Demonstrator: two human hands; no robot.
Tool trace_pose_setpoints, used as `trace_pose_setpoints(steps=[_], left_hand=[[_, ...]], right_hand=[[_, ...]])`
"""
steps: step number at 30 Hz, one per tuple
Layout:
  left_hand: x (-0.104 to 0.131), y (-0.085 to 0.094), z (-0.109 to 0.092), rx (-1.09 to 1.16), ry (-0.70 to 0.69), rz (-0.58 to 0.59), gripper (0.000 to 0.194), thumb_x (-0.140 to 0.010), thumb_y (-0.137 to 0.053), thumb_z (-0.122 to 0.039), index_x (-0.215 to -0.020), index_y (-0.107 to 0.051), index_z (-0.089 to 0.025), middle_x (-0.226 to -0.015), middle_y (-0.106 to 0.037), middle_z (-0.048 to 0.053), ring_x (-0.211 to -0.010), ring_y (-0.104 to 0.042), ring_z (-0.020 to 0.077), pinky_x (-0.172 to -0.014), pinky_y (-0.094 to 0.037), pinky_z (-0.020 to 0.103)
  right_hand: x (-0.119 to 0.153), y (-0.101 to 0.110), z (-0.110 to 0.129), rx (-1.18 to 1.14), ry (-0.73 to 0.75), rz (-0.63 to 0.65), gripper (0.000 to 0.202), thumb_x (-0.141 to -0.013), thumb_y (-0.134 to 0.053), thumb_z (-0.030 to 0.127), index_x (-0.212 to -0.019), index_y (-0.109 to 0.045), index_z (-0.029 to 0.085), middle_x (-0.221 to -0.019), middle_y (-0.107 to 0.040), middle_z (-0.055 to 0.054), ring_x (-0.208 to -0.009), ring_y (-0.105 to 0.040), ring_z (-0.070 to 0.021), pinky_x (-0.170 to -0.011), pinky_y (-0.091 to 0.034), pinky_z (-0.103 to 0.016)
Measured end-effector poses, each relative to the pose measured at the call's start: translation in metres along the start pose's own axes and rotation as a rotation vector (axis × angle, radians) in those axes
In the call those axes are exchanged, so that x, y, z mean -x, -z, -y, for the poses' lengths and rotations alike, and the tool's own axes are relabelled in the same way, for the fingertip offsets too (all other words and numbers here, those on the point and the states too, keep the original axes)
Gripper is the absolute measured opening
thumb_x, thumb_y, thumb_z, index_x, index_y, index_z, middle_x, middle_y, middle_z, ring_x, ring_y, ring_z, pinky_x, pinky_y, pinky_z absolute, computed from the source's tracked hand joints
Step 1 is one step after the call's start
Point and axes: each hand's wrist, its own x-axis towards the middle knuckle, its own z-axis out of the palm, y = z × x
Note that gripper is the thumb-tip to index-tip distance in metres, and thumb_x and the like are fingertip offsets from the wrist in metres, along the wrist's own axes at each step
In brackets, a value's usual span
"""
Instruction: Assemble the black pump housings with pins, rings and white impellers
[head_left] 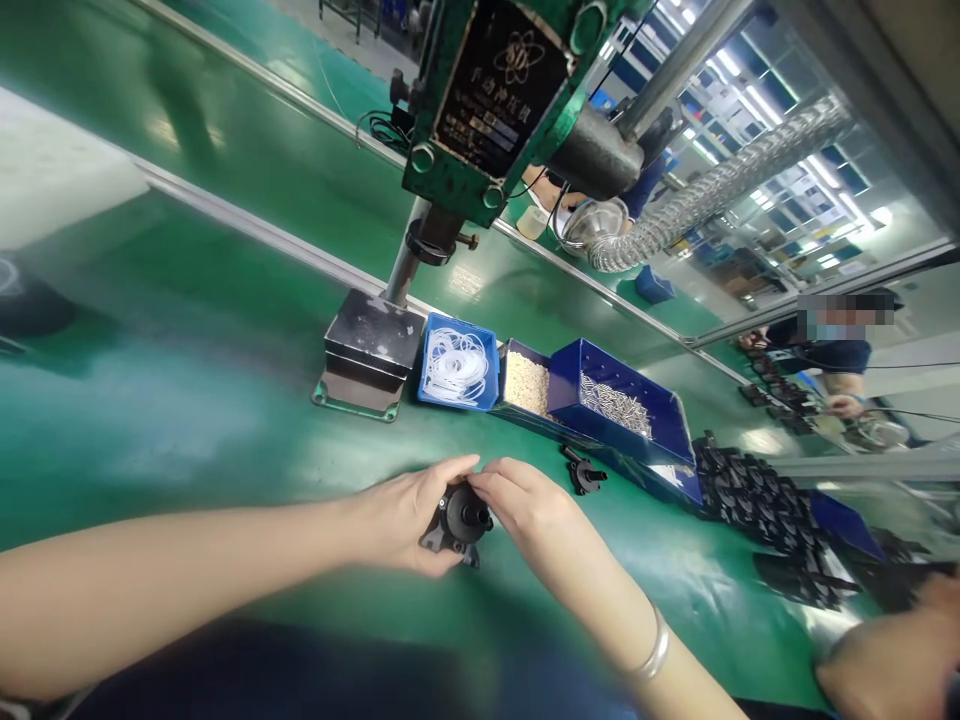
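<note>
A black round part with a short spout (466,514) is held over the green bench top, low in the middle of the view. My left hand (412,515) is wrapped round it from the left, thumb below and fingers above. From the right, my right hand (521,492) touches the part's upper edge with its fingertips pressed together. Whether a small piece sits between those fingertips is hidden. Another black part (583,474) lies on the bench to the right, below the blue bins.
Behind my hands stands a green press (491,100) with a black block (375,335). Bins hold white rings (456,367), pale pieces (527,383) and metal pins (616,405). Many black parts (757,500) lie right. Another person's arm (892,650) is at lower right.
</note>
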Motion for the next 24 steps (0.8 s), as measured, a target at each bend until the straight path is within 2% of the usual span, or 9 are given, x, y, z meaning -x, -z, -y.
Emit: trace_pose_setpoints(steps=[4, 6, 10, 12, 14, 17, 20, 24], left_hand=[[-0.002, 0.002, -0.002, -0.003, -0.005, -0.003, 0.101, -0.074, -0.074, -0.032, -0.15, -0.01, -0.016, -0.131, -0.055, 0.021, -0.111, -0.065, 0.0325, -0.093, -0.056, 0.045], [-0.003, 0.003, -0.003, 0.016, -0.018, -0.005, 0.102, -0.073, -0.074, -0.03, -0.149, -0.009, -0.017, -0.13, -0.055, 0.019, -0.11, -0.065, 0.0311, -0.092, -0.056, 0.043], [-0.005, 0.004, -0.003, 0.067, -0.056, -0.004, 0.093, -0.072, -0.072, -0.025, -0.146, -0.015, -0.019, -0.127, -0.055, 0.017, -0.106, -0.066, 0.0283, -0.089, -0.056, 0.04], [-0.005, 0.005, -0.002, 0.061, -0.064, -0.001, 0.086, -0.072, -0.072, -0.024, -0.142, -0.022, -0.02, -0.13, -0.052, 0.018, -0.11, -0.064, 0.029, -0.092, -0.055, 0.04], [-0.006, 0.006, -0.002, 0.046, -0.074, 0.005, 0.082, -0.073, -0.072, -0.025, -0.14, -0.026, -0.019, -0.131, -0.05, 0.018, -0.112, -0.062, 0.0295, -0.093, -0.054, 0.041], [-0.006, 0.008, -0.004, 0.024, -0.069, 0.047, 0.071, -0.074, -0.072, -0.025, -0.134, -0.033, -0.019, -0.127, -0.051, 0.016, -0.109, -0.063, 0.0282, -0.092, -0.055, 0.039], [-0.007, 0.011, -0.006, -0.007, -0.034, 0.098, 0.061, -0.076, -0.07, -0.026, -0.129, -0.04, -0.019, -0.127, -0.049, 0.015, -0.105, -0.064, 0.0275, -0.088, -0.056, 0.037], [-0.006, 0.012, -0.007, -0.034, -0.013, 0.13, 0.065, -0.074, -0.07, -0.024, -0.131, -0.041, -0.02, -0.131, -0.046, 0.016, -0.104, -0.065, 0.028, -0.086, -0.057, 0.038]], right_hand=[[-0.001, -0.003, -0.005, -0.061, 0.001, -0.077, 0.02, -0.098, -0.049, 0.012, -0.111, -0.063, 0.018, -0.096, -0.067, -0.008, -0.084, -0.065, -0.0183, -0.073, -0.059, -0.031], [-0.001, -0.002, -0.007, -0.058, -0.004, -0.162, 0.018, -0.098, -0.05, 0.014, -0.108, -0.064, 0.018, -0.093, -0.068, -0.007, -0.083, -0.066, -0.0182, -0.072, -0.058, -0.031], [0.005, 0.011, -0.007, -0.063, -0.083, -0.4, 0.019, -0.097, -0.054, 0.012, -0.111, -0.065, 0.02, -0.084, -0.07, -0.003, -0.076, -0.067, -0.0152, -0.072, -0.057, -0.028], [0.015, 0.02, -0.003, -0.12, -0.148, -0.437, 0.022, -0.096, -0.055, 0.012, -0.113, -0.065, 0.022, -0.083, -0.07, -0.001, -0.074, -0.068, -0.0133, -0.072, -0.056, -0.025], [0.027, 0.025, 0.004, -0.227, -0.21, -0.409, 0.02, -0.096, -0.057, 0.014, -0.11, -0.064, 0.024, -0.083, -0.072, 0.0, -0.074, -0.07, -0.0126, -0.072, -0.057, -0.023], [0.044, 0.019, 0.017, -0.34, -0.235, -0.265, 0.012, -0.095, -0.059, 0.016, -0.102, -0.063, 0.025, -0.084, -0.072, 0.002, -0.073, -0.071, -0.0124, -0.067, -0.056, -0.02], [0.05, -0.001, 0.029, -0.275, -0.176, -0.181, 0.011, -0.095, -0.057, 0.016, -0.101, -0.061, 0.024, -0.084, -0.071, 0.001, -0.073, -0.069, -0.013, -0.067, -0.055, -0.021], [0.047, -0.031, 0.039, -0.218, -0.141, -0.203, 0.012, -0.097, -0.052, 0.014, -0.104, -0.059, 0.022, -0.086, -0.067, -0.002, -0.078, -0.066, -0.0152, -0.073, -0.055, -0.025]])
